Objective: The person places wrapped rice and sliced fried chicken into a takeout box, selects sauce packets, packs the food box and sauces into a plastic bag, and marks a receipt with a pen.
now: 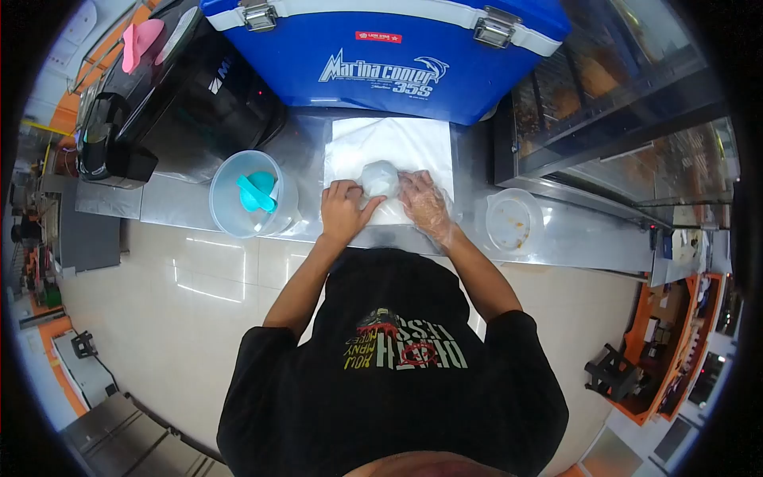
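A small, rounded, translucent white thing, like an upturned bowl (pixel 380 176), rests on white paper sheets (pixel 381 137). Whether it is a bowl or a wrapped bundle I cannot tell. My bare left hand (pixel 343 211) grips its lower left side, thumb along the near edge and fingers bent. On the other side, my right hand (pixel 427 208), in a clear plastic glove, has its bent fingers against the right edge. Both wrists lie over the near edge of the steel counter (pixel 389 236).
Behind the paper stands a large blue cooler box (pixel 381 67). To the left are a clear tub (pixel 225 215) with a turquoise scoop (pixel 256 193), and a black container (pixel 199 103) with a pink scoop (pixel 137 44). A clear round container (pixel 509 221) and a glass cabinet (pixel 556 119) stand right.
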